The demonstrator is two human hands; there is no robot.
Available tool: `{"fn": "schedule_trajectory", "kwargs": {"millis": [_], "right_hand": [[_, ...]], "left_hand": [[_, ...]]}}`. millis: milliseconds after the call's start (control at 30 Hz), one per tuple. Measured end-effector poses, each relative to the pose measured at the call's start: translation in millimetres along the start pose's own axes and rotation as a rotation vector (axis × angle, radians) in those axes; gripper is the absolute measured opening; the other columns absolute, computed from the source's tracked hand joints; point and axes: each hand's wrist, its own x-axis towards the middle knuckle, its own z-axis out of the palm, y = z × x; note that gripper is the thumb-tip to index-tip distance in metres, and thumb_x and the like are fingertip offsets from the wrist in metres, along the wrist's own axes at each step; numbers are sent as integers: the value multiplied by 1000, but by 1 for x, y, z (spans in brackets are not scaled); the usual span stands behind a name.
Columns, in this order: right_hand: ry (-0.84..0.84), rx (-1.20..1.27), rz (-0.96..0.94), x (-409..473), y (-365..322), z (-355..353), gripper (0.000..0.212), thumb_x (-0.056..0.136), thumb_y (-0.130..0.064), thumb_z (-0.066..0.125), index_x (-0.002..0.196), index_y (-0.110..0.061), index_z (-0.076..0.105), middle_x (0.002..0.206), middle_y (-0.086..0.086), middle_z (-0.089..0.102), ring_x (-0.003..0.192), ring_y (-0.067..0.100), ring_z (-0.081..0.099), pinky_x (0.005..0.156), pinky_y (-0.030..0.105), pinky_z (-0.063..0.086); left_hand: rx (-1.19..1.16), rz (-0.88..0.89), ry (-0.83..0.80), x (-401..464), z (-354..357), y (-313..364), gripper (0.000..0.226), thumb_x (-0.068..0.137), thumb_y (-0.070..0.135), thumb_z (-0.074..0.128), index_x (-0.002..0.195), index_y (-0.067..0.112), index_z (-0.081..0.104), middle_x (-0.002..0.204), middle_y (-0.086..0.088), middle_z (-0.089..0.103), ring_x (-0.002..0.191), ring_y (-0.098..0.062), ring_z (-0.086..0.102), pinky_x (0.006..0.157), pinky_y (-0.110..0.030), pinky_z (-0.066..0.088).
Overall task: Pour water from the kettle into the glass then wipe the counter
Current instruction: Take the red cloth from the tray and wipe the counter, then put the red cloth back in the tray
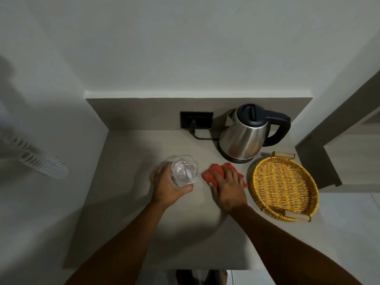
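Observation:
A clear glass (184, 169) with water in it stands on the beige counter (127, 202), and my left hand (168, 187) is wrapped around its left and near side. Just right of the glass, my right hand (227, 187) presses flat on a red cloth (212, 173) lying on the counter. A steel kettle (244, 138) with a black lid and handle sits upright on its base behind the cloth, against the back wall.
A yellow wicker tray (267, 202) with wooden handles lies at the counter's right end, close to my right hand. The kettle's cord runs to a black wall socket (196, 119). A white coiled cord (41, 163) hangs on the left wall.

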Motion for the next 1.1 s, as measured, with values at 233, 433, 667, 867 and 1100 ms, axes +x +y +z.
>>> {"fn": "schedule_trajectory", "kwargs": {"millis": [233,433,667,867,1100], "right_hand": [[-8,-42,38,-7,0,0,52,92,-58,38,139,-35,35,141,15,43,128,37,36,103,58,31],[4,-31,26,-6,-3,-8,46,92,-54,43,134,-35,40,130,15,48,117,33,41,95,52,40],[-3,-32,-4,-6,-4,-10,45,94,-51,39,136,-34,39,129,16,49,112,32,43,94,49,41],[154,101,108,-12,4,-42,47,96,-51,41,139,-32,40,130,14,50,111,29,45,92,42,44],[344,138,538,-13,58,-86,46,94,-47,50,134,-26,40,135,15,44,122,35,39,99,55,37]], "left_hand": [[61,-19,-72,-4,27,-2,87,43,60,82,123,36,58,119,10,67,117,-20,58,111,-41,38],[60,5,-60,-6,34,-9,87,43,65,79,123,44,51,118,12,68,112,-17,61,109,-40,40],[50,3,-68,-12,38,-9,87,42,60,81,122,40,55,117,13,68,109,-15,64,109,-41,40],[-2,50,-44,-10,36,-6,86,40,45,89,121,29,66,114,7,74,106,-20,71,97,-47,53],[6,108,-55,-7,33,0,68,41,36,86,107,31,71,94,15,76,90,-5,73,80,-36,60]]}}
